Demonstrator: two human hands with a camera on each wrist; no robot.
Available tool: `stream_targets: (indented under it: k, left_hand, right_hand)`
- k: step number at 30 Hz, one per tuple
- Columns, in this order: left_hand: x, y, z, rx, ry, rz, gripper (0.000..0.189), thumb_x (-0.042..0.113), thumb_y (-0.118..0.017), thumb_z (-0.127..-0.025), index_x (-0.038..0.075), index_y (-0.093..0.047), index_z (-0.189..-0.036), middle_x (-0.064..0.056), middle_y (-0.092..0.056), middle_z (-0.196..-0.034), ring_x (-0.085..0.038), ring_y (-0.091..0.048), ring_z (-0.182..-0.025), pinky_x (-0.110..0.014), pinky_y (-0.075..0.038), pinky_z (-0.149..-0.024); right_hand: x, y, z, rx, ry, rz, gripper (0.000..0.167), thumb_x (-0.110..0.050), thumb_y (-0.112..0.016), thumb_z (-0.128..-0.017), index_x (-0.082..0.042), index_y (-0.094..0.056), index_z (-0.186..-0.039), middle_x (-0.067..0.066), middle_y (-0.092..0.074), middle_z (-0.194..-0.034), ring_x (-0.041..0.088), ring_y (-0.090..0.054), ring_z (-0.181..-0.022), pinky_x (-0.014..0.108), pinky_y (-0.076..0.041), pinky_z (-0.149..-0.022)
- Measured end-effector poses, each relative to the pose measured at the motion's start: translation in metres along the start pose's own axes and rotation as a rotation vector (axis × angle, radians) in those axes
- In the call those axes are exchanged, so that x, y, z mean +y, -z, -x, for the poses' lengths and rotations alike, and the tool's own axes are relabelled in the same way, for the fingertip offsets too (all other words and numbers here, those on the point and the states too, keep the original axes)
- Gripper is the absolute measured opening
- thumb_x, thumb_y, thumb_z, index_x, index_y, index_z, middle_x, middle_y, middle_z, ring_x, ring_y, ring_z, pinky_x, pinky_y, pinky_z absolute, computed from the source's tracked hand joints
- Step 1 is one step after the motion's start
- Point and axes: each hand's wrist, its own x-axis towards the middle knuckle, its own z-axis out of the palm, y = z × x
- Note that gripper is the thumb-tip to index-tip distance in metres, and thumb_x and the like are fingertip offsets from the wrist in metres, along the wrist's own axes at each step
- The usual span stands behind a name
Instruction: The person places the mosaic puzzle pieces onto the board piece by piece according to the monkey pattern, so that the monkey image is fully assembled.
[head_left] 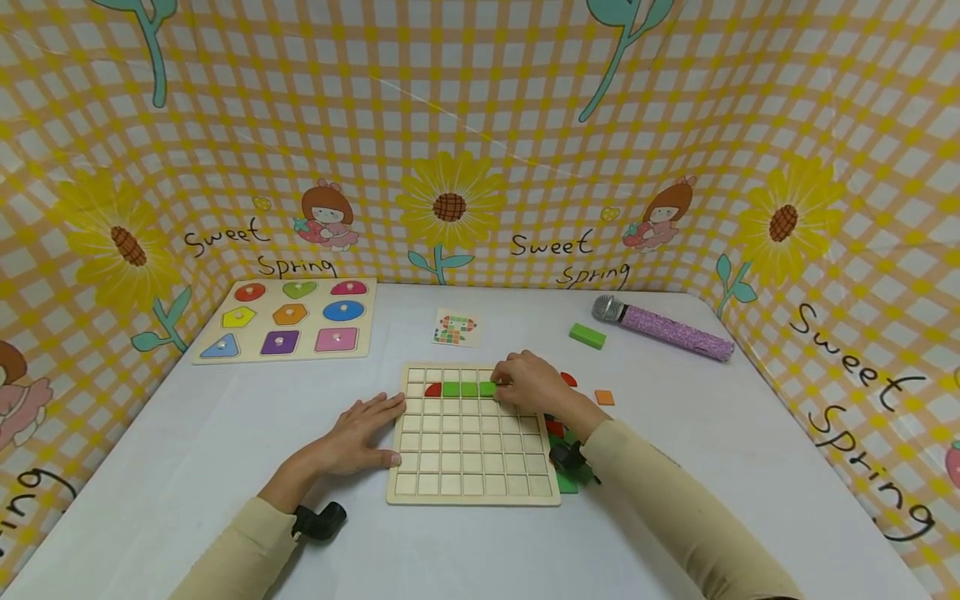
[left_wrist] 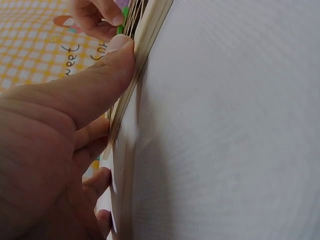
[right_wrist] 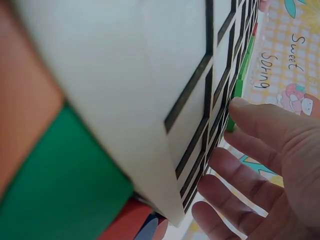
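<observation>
Tile-seating step, apparently: right hand (head_left: 531, 386) grip pinches thin green tile (right_wrist: 230, 124) near far edge of pale wooden grid board (head_left: 452, 483), empty left hand (head_left: 348, 442) touches its left edge; next likely calls for pressing flush, releasing.

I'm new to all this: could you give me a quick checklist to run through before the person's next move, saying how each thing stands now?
1. Board steadied: ok. The left hand touches the left edge of the grid board.
2. Green tile in the fingers: ok. The right hand pinches it.
3. That tile flat in its cell: cannot tell; fingers cover it.
4. Picture card uncovered: ok. It lies behind the board.
5. Laid row matching the card: cannot tell; the card is too small to read cell by cell.
6. Loose pieces fully visible: not ok. They are partly hidden beside the board's right edge.
</observation>
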Motion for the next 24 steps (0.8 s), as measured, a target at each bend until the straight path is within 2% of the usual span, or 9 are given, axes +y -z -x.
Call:
stream_targets:
  k: [12,19,24]
  left_hand:
    - [0.0,-0.001,0.0,0.003,0.011,-0.001,0.08,0.032,-0.072,-0.082,0.007,-0.032,-0.147,-0.009,-0.026,-0.157,-0.037,-0.014,-0.146,-0.061,-0.006,-0.117]
    - [0.001,0.0,0.002,0.017,-0.019,0.011,0.081,0.033,-0.072,-0.081,0.004,-0.034,-0.146,-0.012,-0.028,-0.156,-0.039,-0.016,-0.145,-0.062,-0.006,-0.116]
    - [0.003,0.001,0.003,0.017,-0.032,0.01,0.08,0.032,-0.072,-0.081,0.003,-0.034,-0.145,-0.013,-0.028,-0.155,-0.039,-0.016,-0.144,-0.062,-0.007,-0.116]
  right_hand:
    - [0.001,-0.004,-0.005,-0.006,0.0,0.029,0.019,-0.025,-0.071,-0.083,-0.015,-0.072,-0.1,0.002,-0.064,-0.091,0.018,-0.052,-0.081,0.031,-0.047,-0.071]
    - [0.003,0.001,0.001,-0.023,-0.03,-0.018,0.024,-0.027,-0.071,-0.084,-0.014,-0.071,-0.104,0.002,-0.065,-0.094,0.019,-0.054,-0.086,0.033,-0.047,-0.075]
    - [0.017,0.009,0.007,-0.015,-0.045,-0.055,0.027,-0.027,-0.067,-0.087,-0.012,-0.069,-0.11,0.004,-0.063,-0.096,0.022,-0.054,-0.092,0.036,-0.048,-0.078]
